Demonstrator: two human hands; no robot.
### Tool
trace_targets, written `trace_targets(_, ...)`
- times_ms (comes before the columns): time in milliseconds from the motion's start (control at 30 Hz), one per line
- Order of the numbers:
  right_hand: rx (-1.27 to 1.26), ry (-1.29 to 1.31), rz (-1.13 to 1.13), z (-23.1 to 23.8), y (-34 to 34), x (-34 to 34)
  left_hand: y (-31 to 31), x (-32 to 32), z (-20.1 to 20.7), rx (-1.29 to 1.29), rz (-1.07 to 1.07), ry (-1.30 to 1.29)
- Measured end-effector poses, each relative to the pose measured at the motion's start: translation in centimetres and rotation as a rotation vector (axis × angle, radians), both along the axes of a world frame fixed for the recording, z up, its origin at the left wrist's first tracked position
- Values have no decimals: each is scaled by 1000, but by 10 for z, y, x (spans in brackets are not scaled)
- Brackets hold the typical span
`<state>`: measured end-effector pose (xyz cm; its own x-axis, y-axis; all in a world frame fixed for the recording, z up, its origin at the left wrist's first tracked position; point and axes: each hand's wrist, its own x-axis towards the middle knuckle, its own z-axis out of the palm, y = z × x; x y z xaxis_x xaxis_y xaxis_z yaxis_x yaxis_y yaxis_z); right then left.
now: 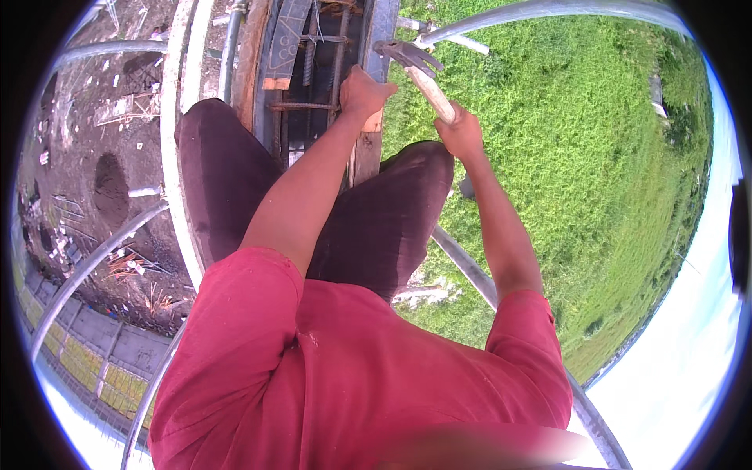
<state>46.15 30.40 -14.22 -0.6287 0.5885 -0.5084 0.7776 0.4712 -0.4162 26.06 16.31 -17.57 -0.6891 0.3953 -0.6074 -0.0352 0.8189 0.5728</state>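
Observation:
My right hand (460,133) is wrapped round the lower end of a claw hammer's (428,88) pale wooden handle. The dark steel head hangs over the outer edge of the formwork board (381,23) on the right, with the claw turned right. Just below the hammer head, my left hand (365,94) is closed on that same board, its thumb lying across toward the outer side; the other fingertips are hidden. Left of this hand, rusty rebar (340,55) crosses and runs along the dark gap between the form boards.
A grey board with markings (288,39) lines the gap's left side. My knees straddle the formwork high above ground. Metal scaffold pipes (540,11) curve round both sides. Green grass (564,157) lies far below at right, bare soil with debris (110,180) at left.

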Motion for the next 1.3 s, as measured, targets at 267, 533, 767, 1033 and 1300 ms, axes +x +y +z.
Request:
trace_targets(267,341,-110,-78,53,24,1,-6,0,12,78,15,-18)
trace_targets(533,842,569,-389,169,123,-41,105,-97,23,226,-96,381)
trace_targets(767,1168,850,-274,266,207,-115,197,-173,18,50,-93,380)
trace_targets(1033,1288,794,-397,288,258,-135,220,-198,11,25,-33,397)
trace_targets(1300,1022,410,-585,312,266,-157,223,-198,15,11,-32,361)
